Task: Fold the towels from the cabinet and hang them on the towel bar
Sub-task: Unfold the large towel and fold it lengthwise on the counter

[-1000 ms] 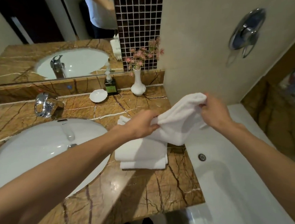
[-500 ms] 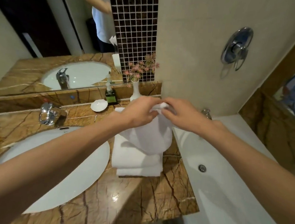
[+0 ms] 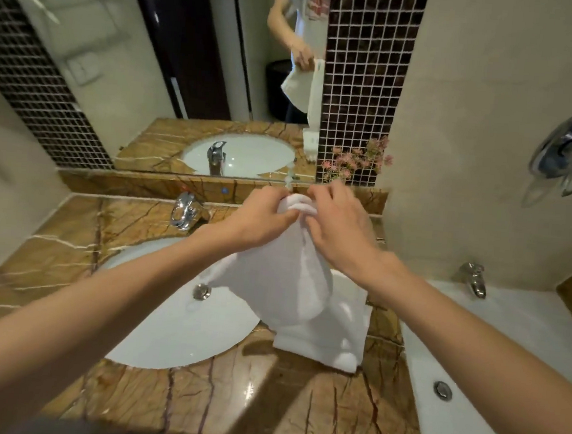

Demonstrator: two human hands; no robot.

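Both hands are up near the back of the counter, meeting over one white towel [image 3: 282, 285]. The left hand [image 3: 260, 218] pinches the top of the cloth between thumb and curled fingers. The right hand [image 3: 336, 231] pinches it just beside, knuckles almost touching.

The towel hangs doubled below them, its loop dangling above the stack of folded towels [image 3: 333, 337]. That stack lies on the marble counter [image 3: 194, 408], between the basin [image 3: 166, 327] and the bathtub [image 3: 471, 368].

This looks like a fold in half, corners brought together. To do it well, the person should square up the two top edges before either hand lets go, since terry cloth slides and bunches. The gathered lump between the hands suggests the edges aren't flush yet. One hand could then take both corners while the other runs down to smooth the hanging side. It's worth lifting the cloth clear of the basin, in case that's wet.

The mirror [image 3: 220, 74] shows the towel hanging from the front. There's no towel bar in view, so hanging looks some way off.
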